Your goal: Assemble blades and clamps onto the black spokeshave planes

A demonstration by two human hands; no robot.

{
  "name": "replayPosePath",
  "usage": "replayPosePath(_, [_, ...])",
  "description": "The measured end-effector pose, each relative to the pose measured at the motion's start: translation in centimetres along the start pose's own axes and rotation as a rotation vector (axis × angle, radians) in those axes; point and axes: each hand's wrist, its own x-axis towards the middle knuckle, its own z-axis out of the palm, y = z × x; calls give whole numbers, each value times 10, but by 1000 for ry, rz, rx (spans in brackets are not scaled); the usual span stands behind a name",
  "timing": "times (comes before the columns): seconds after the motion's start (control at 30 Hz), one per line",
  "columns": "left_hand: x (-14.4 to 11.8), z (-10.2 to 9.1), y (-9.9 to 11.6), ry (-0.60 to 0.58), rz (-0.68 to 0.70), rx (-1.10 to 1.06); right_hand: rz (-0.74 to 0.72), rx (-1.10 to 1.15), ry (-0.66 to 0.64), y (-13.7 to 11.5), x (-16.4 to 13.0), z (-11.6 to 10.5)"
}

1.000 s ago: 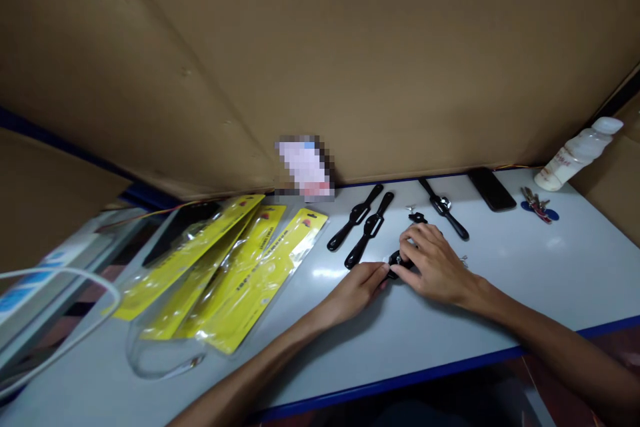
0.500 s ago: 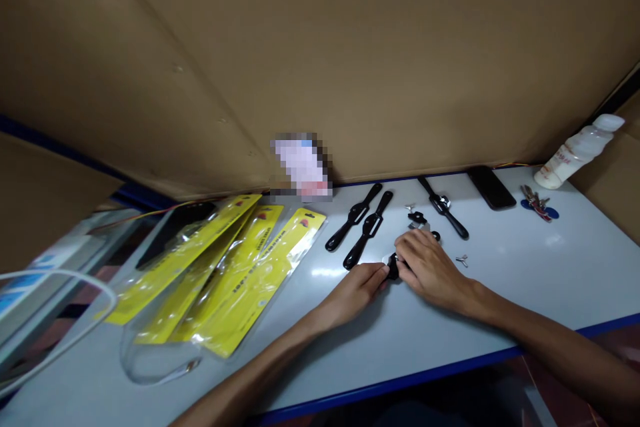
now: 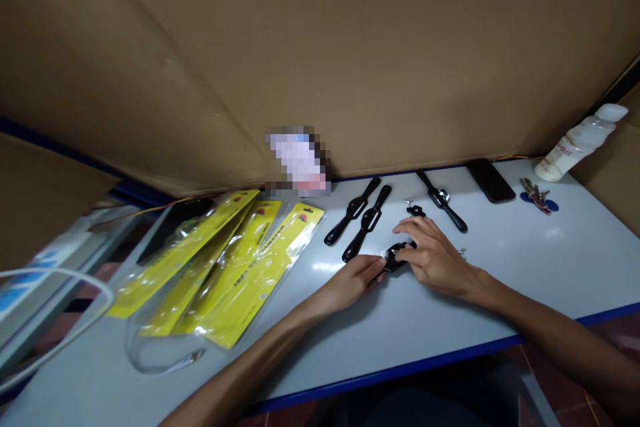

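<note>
My left hand [image 3: 357, 277] is closed on the left end of a black spokeshave [image 3: 395, 259], pinching it between thumb and fingers just above the table. Over that tool's middle is my right hand [image 3: 435, 253], its fingers spread and the index fingertip at the black body. Part of the spokeshave is hidden beneath the right hand. Two black spokeshave bodies [image 3: 367, 223] lie side by side beyond my left hand. Past my right fingers are a small black clamp piece [image 3: 415, 211] and a silver thumbscrew [image 3: 409, 202]. Another spokeshave [image 3: 442, 200] with a silver screw lies farther back.
Yellow-backed clear packages [image 3: 265, 273] overlap on the left, near a white cable [image 3: 170, 367]. A dark phone [image 3: 491, 181], keys [image 3: 537, 195] and a bottle [image 3: 575, 147] are at the back right. Another silver screw [image 3: 463, 253] is partly hidden by my right hand. Cardboard walls [image 3: 375, 67] enclose the back.
My right hand has loosened, its fingers lifting and spreading, so more of the spokeshave's middle shows. My left hand keeps its hold. The view has shifted slightly.
</note>
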Motion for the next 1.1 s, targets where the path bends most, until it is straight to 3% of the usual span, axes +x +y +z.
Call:
replayPosePath(0.17, [-2,-1,4,-3,-34,-45,21,-121,15,0,1,-2])
replayPosePath(0.43, [-5,-1,12,-7,-39,-61,-19,-29,-40,2,1,-3])
replayPosePath(1.1, [-1,-3,1,15,-29,-50,19,-129,-63,-2,0,-3])
